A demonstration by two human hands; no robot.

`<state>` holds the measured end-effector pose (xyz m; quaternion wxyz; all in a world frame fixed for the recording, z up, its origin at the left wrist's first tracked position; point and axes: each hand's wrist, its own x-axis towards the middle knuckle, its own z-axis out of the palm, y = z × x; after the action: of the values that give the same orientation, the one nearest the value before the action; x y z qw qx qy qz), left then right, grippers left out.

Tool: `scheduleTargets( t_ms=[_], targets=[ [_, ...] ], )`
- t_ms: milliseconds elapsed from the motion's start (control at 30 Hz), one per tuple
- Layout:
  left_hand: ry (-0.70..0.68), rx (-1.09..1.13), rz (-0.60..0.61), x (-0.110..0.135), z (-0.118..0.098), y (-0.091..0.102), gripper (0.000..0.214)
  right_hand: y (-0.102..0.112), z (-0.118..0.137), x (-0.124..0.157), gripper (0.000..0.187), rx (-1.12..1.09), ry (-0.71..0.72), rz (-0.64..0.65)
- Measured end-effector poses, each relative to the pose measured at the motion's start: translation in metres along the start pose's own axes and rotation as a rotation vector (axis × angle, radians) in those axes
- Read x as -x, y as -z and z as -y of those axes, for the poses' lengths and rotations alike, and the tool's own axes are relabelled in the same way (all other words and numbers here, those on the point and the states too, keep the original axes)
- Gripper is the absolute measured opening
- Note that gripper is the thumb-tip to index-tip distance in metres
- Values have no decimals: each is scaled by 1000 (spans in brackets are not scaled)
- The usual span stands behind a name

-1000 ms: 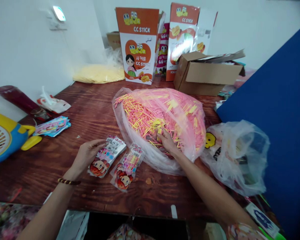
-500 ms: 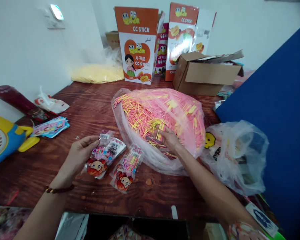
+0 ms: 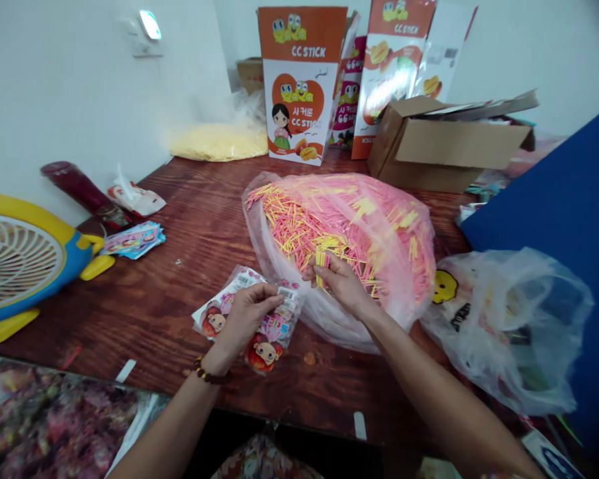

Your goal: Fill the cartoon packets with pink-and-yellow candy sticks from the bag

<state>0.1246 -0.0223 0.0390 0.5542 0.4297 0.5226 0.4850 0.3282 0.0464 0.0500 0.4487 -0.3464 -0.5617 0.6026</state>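
Observation:
My left hand (image 3: 247,316) pinches the top edge of a small clear printed packet (image 3: 265,352) with a red-haired cartoon figure. Partly under that hand lies a stack of similar packets (image 3: 210,320), to the left on the table. Between the fingers of my right hand (image 3: 348,287) is a small bunch of yellow and pink sticks (image 3: 322,263). This hand is at the mouth of a large clear plastic bag (image 3: 324,322), which is full of loose pink and yellow sticks (image 3: 292,229).
Printed cartons (image 3: 299,93) and an open brown box (image 3: 454,150) stand at the back. A yellow-and-blue fan (image 3: 24,266), a dark red bottle (image 3: 80,189), tissues (image 3: 137,198) and blue packets (image 3: 137,239) are at left. A crumpled plastic bag (image 3: 519,332) sits at right.
My left hand has moved right, off the stack, with a packet to where another packet lay. My right hand has lifted the sticks slightly. The view has turned left.

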Motion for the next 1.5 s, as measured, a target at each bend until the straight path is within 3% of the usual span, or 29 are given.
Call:
scheduleTargets(
  t_ms=[167,267,400,533,667,800,1033,1167,1500],
  targets=[
    [35,-107,106,1,-3,1,26,-13,11,9,16,490,160,179],
    [13,-187,140,2,-2,5,24,-18,9,11,20,613,243,257],
    [-9,-235,179,7,0,9,25,-21,6,14,17,708,241,322],
    [-20,-257,205,14,1,9,28,-20,11,16,17,559,192,240],
    [-136,-267,137,18,5,8,27,-27,21,18,8,105,126,-38],
    [-176,-260,144,19,8,3,29,-47,31,21,10,-242,170,-173],
    [-227,-221,78,20,13,-4,30,-71,24,25,11,-285,179,-228],
    [-251,-224,45,21,13,-4,32,-72,13,31,8,-263,148,-216],
    [-389,-292,34,21,19,-6,28,-73,0,34,7,-208,124,-348]
  ],
)
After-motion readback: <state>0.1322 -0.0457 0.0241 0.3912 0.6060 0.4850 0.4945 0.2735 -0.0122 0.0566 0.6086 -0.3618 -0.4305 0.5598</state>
